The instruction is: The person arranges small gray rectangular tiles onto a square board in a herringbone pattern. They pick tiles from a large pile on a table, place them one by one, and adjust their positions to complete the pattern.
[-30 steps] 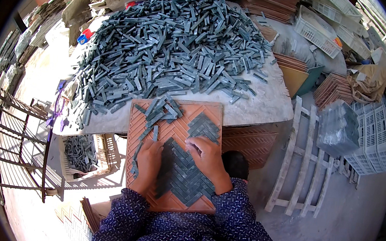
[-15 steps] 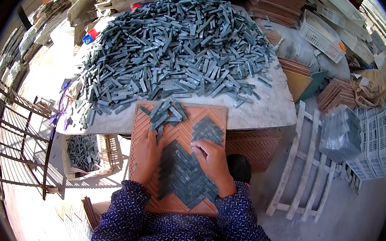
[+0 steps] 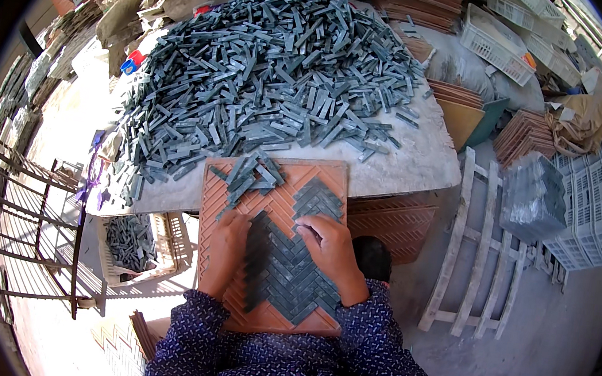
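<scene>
A terracotta-coloured mould tray (image 3: 246,323) with herringbone grooves rests in front of me, its far end against the table. Dark grey-green stone strips fill its middle as a herringbone panel (image 3: 292,275), which reaches up its right side. My left hand (image 3: 227,250) is over the tray's left part, fingers pinched together beside the panel's upper left edge; what they hold is hidden. My right hand (image 3: 332,254) bends over the panel's right side, thumb and fingertips closed near the strips. Whether a strip is between them cannot be seen. Several loose strips (image 3: 254,176) lie heaped on the tray's far left corner.
A large heap of stone strips (image 3: 277,68) covers most of the pale table (image 3: 421,164). Below left stands a cream crate (image 3: 112,271) of strips, near a metal rack (image 3: 22,254). At right are a wooden pallet (image 3: 478,243), stacked trays (image 3: 523,138) and white crates (image 3: 588,211).
My left hand has drawn its fingertips together at the panel's upper left edge; the strip seen by them before is no longer visible there. My right hand stays nearly in place. The view has shifted slightly.
</scene>
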`<state>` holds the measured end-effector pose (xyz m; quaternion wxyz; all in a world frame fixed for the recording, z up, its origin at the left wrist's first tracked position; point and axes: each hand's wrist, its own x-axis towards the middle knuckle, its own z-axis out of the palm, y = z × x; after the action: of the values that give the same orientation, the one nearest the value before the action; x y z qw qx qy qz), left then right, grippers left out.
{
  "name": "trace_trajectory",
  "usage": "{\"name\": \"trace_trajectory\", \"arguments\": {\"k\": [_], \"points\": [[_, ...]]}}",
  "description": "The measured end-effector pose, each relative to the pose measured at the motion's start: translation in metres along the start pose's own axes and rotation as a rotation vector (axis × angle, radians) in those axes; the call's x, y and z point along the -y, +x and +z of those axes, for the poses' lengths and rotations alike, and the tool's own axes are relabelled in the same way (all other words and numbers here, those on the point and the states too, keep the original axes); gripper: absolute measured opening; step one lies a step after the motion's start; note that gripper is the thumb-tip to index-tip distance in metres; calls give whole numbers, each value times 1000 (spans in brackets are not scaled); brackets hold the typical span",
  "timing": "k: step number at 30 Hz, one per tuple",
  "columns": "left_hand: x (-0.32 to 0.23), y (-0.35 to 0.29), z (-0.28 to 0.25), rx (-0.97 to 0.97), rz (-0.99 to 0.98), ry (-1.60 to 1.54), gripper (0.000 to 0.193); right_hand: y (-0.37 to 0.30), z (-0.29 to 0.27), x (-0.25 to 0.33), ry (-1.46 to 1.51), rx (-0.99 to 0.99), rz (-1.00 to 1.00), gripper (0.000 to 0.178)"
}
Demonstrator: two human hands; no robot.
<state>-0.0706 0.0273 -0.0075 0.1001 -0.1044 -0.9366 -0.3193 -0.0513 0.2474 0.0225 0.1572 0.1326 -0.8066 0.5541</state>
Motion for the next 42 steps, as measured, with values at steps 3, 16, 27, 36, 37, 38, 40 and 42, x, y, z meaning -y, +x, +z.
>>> {"name": "trace_trajectory", "arguments": {"k": [3, 16, 27, 36, 37, 38, 40, 42], "points": [[-1, 4, 1, -73, 86, 20, 10, 0, 0, 0, -6, 0, -10, 11], [3, 13, 19, -140, 134, -8, 7, -2, 9, 2, -47, 34, -23, 11], [1, 54, -9, -200, 160, 216, 22, -1, 2, 3, -40, 22, -21, 12], [-33, 10, -16, 92, 461, -81, 23, 3, 14, 10, -132, 89, -104, 22], [-28, 9, -13, 106, 481, -85, 24, 1, 16, 4, -153, 140, -137, 23], [-26, 9, -13, 105, 486, -104, 24, 1, 17, 2, -175, 197, -173, 24], [-21, 9, -13, 103, 498, -143, 24, 1, 19, 2, -218, 232, -169, 21], [-13, 8, -2, 78, 472, -138, 25, 2, 22, 3, -301, 251, -139, 20]]}}
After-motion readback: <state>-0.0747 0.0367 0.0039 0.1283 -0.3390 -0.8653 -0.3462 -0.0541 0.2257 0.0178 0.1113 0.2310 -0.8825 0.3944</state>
